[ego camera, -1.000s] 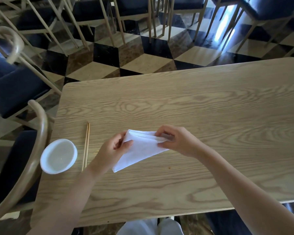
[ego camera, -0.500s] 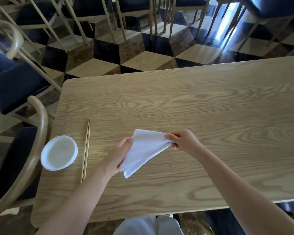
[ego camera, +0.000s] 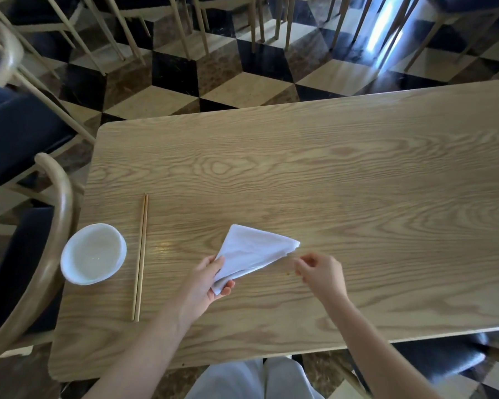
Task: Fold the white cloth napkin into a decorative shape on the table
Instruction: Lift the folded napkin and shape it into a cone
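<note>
The white cloth napkin [ego camera: 252,253] is folded into a triangle and rests on the wooden table [ego camera: 329,174], with its narrow tip toward me. My left hand [ego camera: 206,285] pinches that near tip between thumb and fingers. My right hand [ego camera: 321,272] hovers just right of the napkin's right corner, a small gap from the cloth, fingers loosely curled and holding nothing.
A white bowl [ego camera: 93,253] sits at the table's left edge, with a pair of wooden chopsticks [ego camera: 140,257] lying beside it. Wooden chairs with dark cushions [ego camera: 20,133] stand to the left and beyond the table. My lap shows below the near edge.
My right hand has let go of the napkin's right corner and drawn back slightly. The napkin has settled flat on the table, and my left hand has shifted to its near tip.
</note>
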